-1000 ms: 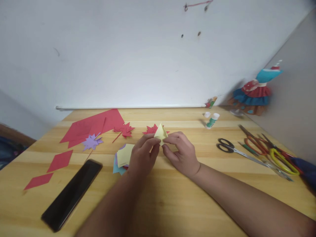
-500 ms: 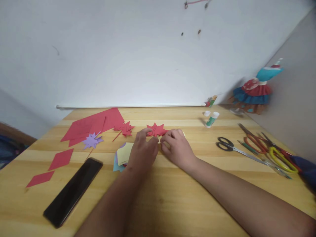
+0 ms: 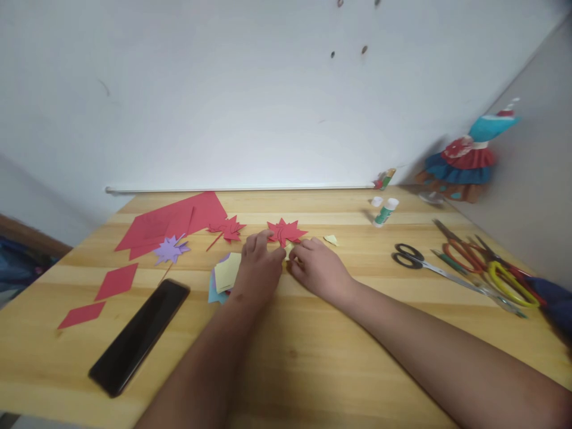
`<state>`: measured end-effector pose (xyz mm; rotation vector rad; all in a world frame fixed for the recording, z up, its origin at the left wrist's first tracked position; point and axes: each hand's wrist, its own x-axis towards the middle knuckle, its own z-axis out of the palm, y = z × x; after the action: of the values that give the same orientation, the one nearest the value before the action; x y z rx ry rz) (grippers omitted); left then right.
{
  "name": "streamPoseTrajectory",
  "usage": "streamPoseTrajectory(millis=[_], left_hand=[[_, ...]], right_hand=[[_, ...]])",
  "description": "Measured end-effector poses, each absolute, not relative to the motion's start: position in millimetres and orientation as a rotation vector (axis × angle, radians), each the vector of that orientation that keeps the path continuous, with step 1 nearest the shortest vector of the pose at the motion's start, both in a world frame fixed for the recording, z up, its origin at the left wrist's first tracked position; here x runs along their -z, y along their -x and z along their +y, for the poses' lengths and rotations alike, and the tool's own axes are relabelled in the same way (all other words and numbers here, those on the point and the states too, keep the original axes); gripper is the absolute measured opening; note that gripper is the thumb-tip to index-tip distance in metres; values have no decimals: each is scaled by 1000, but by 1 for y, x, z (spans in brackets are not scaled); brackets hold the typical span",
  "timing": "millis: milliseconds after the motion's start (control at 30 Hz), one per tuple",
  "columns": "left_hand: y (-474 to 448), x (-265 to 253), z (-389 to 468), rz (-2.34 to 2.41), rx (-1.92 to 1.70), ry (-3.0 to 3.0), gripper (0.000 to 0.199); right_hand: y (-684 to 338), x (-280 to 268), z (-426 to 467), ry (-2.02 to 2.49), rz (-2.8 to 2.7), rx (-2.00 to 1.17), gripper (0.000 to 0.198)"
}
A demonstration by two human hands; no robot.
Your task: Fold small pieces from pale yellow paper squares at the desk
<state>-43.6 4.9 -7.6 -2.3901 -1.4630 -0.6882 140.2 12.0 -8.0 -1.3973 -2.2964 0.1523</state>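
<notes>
At the middle of the table, my left hand (image 3: pixel 261 266) and my right hand (image 3: pixel 319 265) come close together, fingers bent. A small piece of pale yellow paper (image 3: pixel 289 248) shows between their fingertips, mostly hidden. Both hands are closed on it in a pinch. Just beyond them lies a red pointed paper leaf (image 3: pixel 286 230), near my left fingers. Beside my right hand rests a yellow paper scrap (image 3: pixel 331 240). Partly under my left wrist is a stack of coloured paper pieces (image 3: pixel 224 275), yellow on top.
To the left lie a black phone (image 3: pixel 140 336), red paper sheets (image 3: pixel 165 223), red diamonds (image 3: pixel 117 281), a purple paper star (image 3: pixel 170 250) and another red leaf (image 3: pixel 230 229). A glue stick (image 3: pixel 385 213), black-handled scissors (image 3: pixel 411 257) and more scissors (image 3: pixel 512 283) are at the right.
My right hand has shifted slightly left, uncovering more of the yellow scrap beside it. The view has tilted slightly. Both hands stay at the yellow paper.
</notes>
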Motion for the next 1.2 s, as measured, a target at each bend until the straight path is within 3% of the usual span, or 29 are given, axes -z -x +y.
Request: streamPoseTrajectory(millis=[400, 700, 933, 1067, 1200], left_hand=[[38, -6, -6, -1474, 527, 2545, 11], [44, -15, -21, -1471, 382, 2589, 15], [62, -9, -51, -1533, 525, 2627, 23], [67, -1, -56, -1547, 627, 2601, 12], [70, 6, -55, -1500, 690, 2629, 17]], right_hand=[[-132, 3, 0, 1469, -2421, -123, 16], [-131, -11, -4, 1396, -2537, -285, 10], [-130, -23, -7, 1200, -2687, -480, 12], [-136, -22, -3, 1089, -2675, -610, 12], [-144, -18, 1, 919, -2646, -701, 13]])
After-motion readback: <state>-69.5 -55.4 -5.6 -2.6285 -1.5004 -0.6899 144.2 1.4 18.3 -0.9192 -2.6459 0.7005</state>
